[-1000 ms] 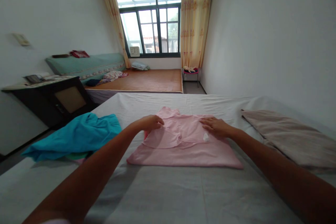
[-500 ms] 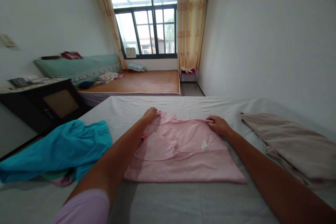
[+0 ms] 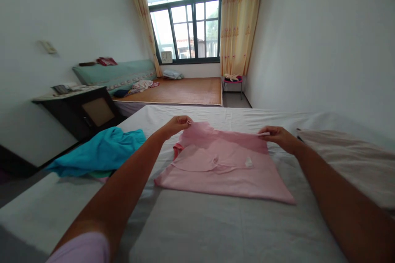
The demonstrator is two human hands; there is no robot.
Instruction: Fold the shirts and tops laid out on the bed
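Note:
A pink shirt (image 3: 222, 181) lies partly folded on the white sheet (image 3: 191, 230), its far edge lifted a little off the bed. My left hand (image 3: 177, 126) pinches the far left corner of it. At the far right corner, my right hand (image 3: 277, 136) grips the cloth between thumb and fingers. A small white tag (image 3: 248, 162) shows on the shirt's right side. Between the hands the raised edge hangs fairly straight, and a curved fold runs across the middle.
Left of the shirt lies a crumpled turquoise garment (image 3: 101, 152). A folded beige cloth (image 3: 348, 156) rests at the right. Beyond stand a second bed (image 3: 185, 90) with a brown mat, a dark cabinet (image 3: 77, 111) and a small pink stool (image 3: 233, 80) by the curtain.
Both hands have lifted the shirt's far edge off the sheet and moved slightly apart. The whole scene has shifted right in view as my head turned left.

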